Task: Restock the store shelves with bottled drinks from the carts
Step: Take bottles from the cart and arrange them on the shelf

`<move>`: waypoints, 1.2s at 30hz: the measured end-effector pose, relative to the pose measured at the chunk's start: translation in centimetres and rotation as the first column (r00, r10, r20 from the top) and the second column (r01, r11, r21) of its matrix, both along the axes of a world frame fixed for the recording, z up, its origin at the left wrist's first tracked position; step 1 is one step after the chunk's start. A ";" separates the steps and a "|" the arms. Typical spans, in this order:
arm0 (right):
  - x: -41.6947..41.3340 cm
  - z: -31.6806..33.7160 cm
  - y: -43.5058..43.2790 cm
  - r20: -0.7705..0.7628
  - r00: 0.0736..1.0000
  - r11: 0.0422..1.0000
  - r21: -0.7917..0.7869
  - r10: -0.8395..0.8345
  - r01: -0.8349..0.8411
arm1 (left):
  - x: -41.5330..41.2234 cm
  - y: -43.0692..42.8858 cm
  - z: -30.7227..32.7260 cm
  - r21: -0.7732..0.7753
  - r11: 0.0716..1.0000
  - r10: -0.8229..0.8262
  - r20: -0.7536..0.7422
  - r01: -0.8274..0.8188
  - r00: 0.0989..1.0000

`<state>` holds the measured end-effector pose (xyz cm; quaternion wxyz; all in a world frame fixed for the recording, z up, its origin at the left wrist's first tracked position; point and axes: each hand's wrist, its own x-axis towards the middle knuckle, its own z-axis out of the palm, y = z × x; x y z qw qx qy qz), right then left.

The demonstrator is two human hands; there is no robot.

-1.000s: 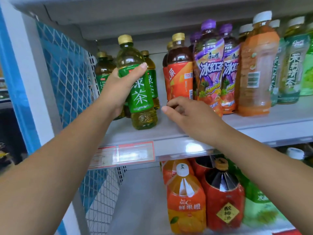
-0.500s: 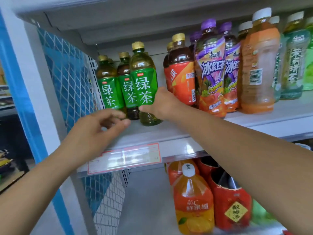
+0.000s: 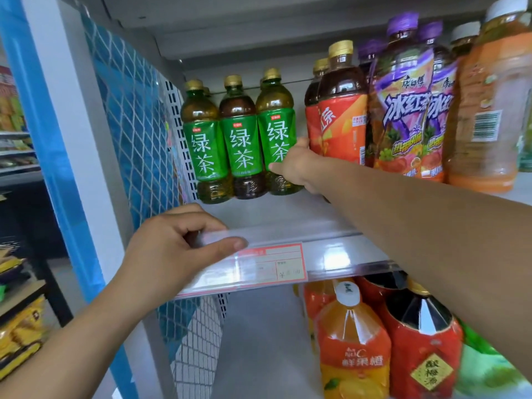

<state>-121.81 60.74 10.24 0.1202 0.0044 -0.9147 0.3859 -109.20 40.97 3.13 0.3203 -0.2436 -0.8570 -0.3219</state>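
Gripping the rightmost green tea bottle (image 3: 275, 125) low on its label, the right hand (image 3: 299, 168) has its thumb across the front and its fingers hidden behind. The bottle stands upright on the upper shelf (image 3: 273, 214) near the left end, last in a front row of 3 green tea bottles (image 3: 241, 142) set side by side. 1 more gold cap shows behind the leftmost.

The left hand (image 3: 172, 249) pinches the clear price rail (image 3: 331, 254) on the shelf's front edge, thumb in front and curled fingers behind. 1 red-bordered price tag (image 3: 276, 263) sits in the rail just right of the thumb.

Right of the green row:
- 2 red-label tea bottles (image 3: 342, 125)
- 3 purple caps, with 2 purple labels (image 3: 403, 110) readable
- 2 white-capped orange bottles (image 3: 489, 110)

A mesh side panel (image 3: 135, 110) closes the left end. On the lower shelf are 1 big orange juice bottle (image 3: 354, 341) and 1 big dark bottle with a red label (image 3: 426, 355). More stand behind them; count unclear.
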 end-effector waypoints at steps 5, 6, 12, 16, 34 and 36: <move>-0.5 -0.3 -0.1 0.023 0.999 0.993 -0.112 -0.024 0.027 | 0.1 0.1 0.0 0.007 1.000 0.001 0.011 -0.001 1.000; -0.5 -0.3 -0.2 0.024 0.999 0.993 -0.111 -0.027 0.030 | 0.1 0.1 0.0 0.011 1.000 0.002 0.017 -0.002 1.000; 0.2 -0.4 -0.2 0.017 1.000 0.999 -0.042 -0.020 0.020 | 0.1 0.1 0.0 0.046 0.999 0.014 0.049 -0.016 0.999; 1.1 -0.2 -0.3 0.025 1.000 0.997 0.078 -0.001 -0.001 | 0.2 0.2 0.1 0.054 0.998 0.019 0.078 -0.024 0.997; 21.5 -7.3 8.8 -0.333 0.876 0.937 0.128 0.349 -0.325 | 6.8 4.3 -7.6 -0.186 0.981 -0.023 -0.392 -0.055 0.920; 23.1 -10.7 11.7 -0.082 0.928 0.913 0.231 0.363 -0.337 | 7.8 5.7 -11.6 -0.161 0.979 -0.148 -0.148 0.124 0.978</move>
